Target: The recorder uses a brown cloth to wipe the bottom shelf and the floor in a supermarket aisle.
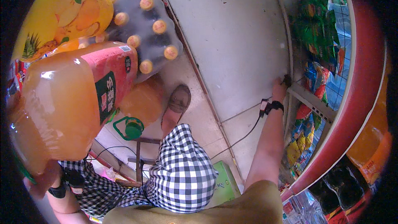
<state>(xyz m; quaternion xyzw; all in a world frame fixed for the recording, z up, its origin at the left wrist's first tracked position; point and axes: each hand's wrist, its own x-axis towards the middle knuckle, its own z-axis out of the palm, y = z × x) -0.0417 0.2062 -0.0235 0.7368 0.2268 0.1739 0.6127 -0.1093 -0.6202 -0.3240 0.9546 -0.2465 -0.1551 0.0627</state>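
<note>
My left hand (43,175) is at the lower left, gripping a large plastic bottle of orange-pink juice (62,84) near its neck end. The bottle lies tilted close to the camera, and its red label faces right. Part of a green cap (25,171) shows beside the hand; most of my fingers are hidden or dark. Stretched out to the right, my right hand (279,89) grips the metal upright of a shelf rack (287,53) where a crossbar (311,102) joins it. Blur hides the exact finger positions.
A second juice bottle with a green handled cap (133,127) stands near my foot (177,102). Behind are shrink-wrapped bottles (149,21) and a yellow fruit-juice bottle (74,9). Snack packets (314,28) hang on the right rack. A green box (224,183) and a cable (242,137) lie low.
</note>
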